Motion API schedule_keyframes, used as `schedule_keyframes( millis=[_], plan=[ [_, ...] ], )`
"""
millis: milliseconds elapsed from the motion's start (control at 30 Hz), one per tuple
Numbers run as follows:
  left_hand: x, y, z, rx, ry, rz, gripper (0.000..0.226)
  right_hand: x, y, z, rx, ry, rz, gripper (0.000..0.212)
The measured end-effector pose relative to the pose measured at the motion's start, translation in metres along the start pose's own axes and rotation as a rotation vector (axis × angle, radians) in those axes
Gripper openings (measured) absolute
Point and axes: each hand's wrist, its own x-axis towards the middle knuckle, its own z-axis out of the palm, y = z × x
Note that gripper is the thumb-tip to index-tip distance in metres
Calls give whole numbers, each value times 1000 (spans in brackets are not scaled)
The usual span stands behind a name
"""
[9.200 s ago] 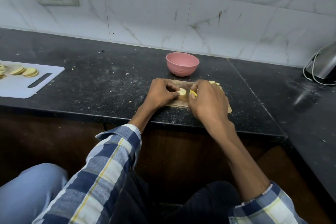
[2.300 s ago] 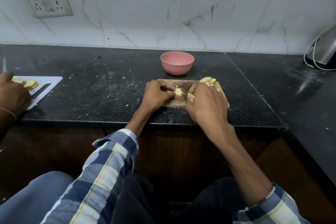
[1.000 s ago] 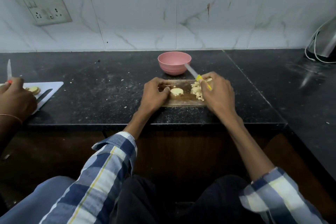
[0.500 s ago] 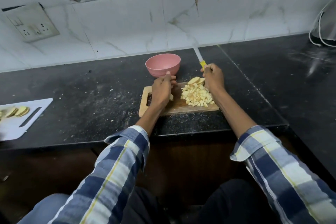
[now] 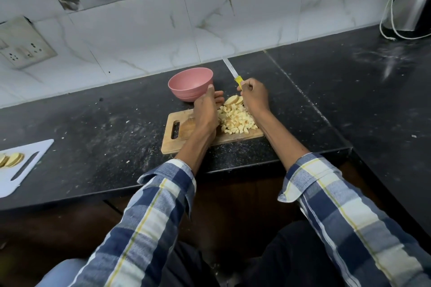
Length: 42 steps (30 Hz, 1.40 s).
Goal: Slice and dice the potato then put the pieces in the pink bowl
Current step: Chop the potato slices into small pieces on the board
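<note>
My left hand [image 5: 205,112] touches the bowl [image 5: 190,84], fingers straight; my right hand [image 5: 254,96] grips the knife [image 5: 234,74]. Diced potato [image 5: 236,120] sits on the board [image 5: 182,140], near the bowl

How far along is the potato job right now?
Mostly diced: a pile of potato cubes sits on the wooden board, with a few uncut slices at its far edge. The right hand grips the knife, blade pointing away; the left hand touches the pink bowl. Left: dicing those slices and moving everything into the bowl, whose inside isn't visible.
</note>
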Motion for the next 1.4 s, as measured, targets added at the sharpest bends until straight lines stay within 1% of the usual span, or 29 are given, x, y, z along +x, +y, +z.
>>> schedule_keyframes(
  millis=[100, 233, 433, 567, 700, 800, 867, 1000, 1133, 1200, 1267, 1333, 1400],
  plan=[
    [-3, 1, 12, -17, 4, 2, 42, 1, 1, 0, -9, -4, -3, 23],
    [-3, -3, 18, -56, 55, 1, 39, 2, 3, 1, -8, -16, -10, 23],
    [0, 3, 18, -292, 80, -67, 21, 2, 3, 1, -17, -17, -4, 23],
    [2, 12, 17, -348, 64, -107, 16, 1, 3, -1, 17, -22, 0, 21],
    [11, 15, 10, -208, 12, -51, 22, 0, 2, -3, 69, -13, 20, 22],
    [20, 8, 5, 40, -52, 43, 21, -1, 1, -4, 68, -13, 21, 23],
    [24, 4, 4, 151, -84, 93, 20, -1, 1, -4, 75, -12, 20, 24],
    [32, 0, 3, 202, -93, 106, 18, -1, 0, -5, 88, -7, 18, 25],
    [36, -1, 1, 184, -96, 58, 19, -1, 1, -5, 105, -8, 28, 25],
    [37, 0, 0, 212, -136, 66, 18, -1, 0, -5, 116, -10, 32, 25],
    [38, 0, -1, 294, -219, 99, 15, -1, 0, -5, 122, -11, 36, 24],
    [39, 0, 0, 356, -299, 95, 21, -1, -1, -5, 125, -6, 42, 24],
    [41, 1, 2, 399, -307, 87, 27, -1, -1, -5, 118, 0, 39, 24]
  ],
)
